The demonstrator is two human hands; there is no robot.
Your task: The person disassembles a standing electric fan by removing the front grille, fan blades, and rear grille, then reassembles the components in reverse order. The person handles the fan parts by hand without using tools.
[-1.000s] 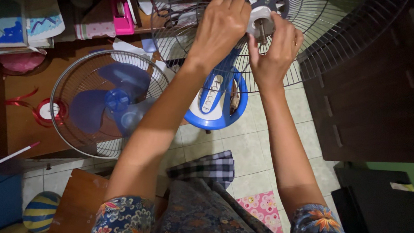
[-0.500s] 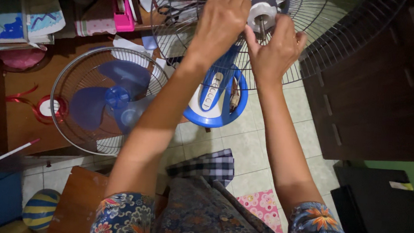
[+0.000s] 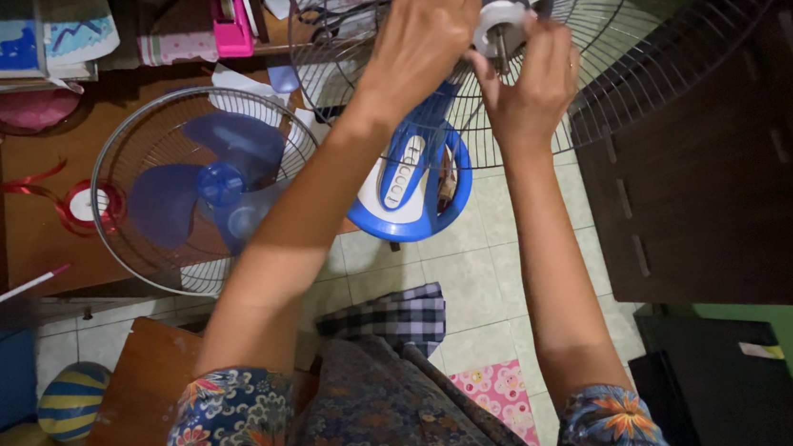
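A stand fan rises in front of me, its wire rear guard (image 3: 618,89) around a white motor hub (image 3: 502,22) with a bare shaft. My left hand (image 3: 424,39) is closed over the guard's centre just left of the hub. My right hand (image 3: 529,77) pinches the white hub piece from the right and below. Under them I see the fan's blue and white base (image 3: 410,181) with a row of buttons. The removed front guard (image 3: 142,229) lies on a brown table with the blue blade (image 3: 213,183) resting in it.
A dark wooden cabinet (image 3: 727,166) stands at the right. Books (image 3: 22,18), a pink tape dispenser (image 3: 228,17) and a red ribbon spool (image 3: 82,205) lie on the table. A checked cloth (image 3: 398,314) and a pink mat (image 3: 501,395) are on the tiled floor.
Both hands stay on the hub; the fingers have shifted slightly around the white piece, and the view has drifted a little.
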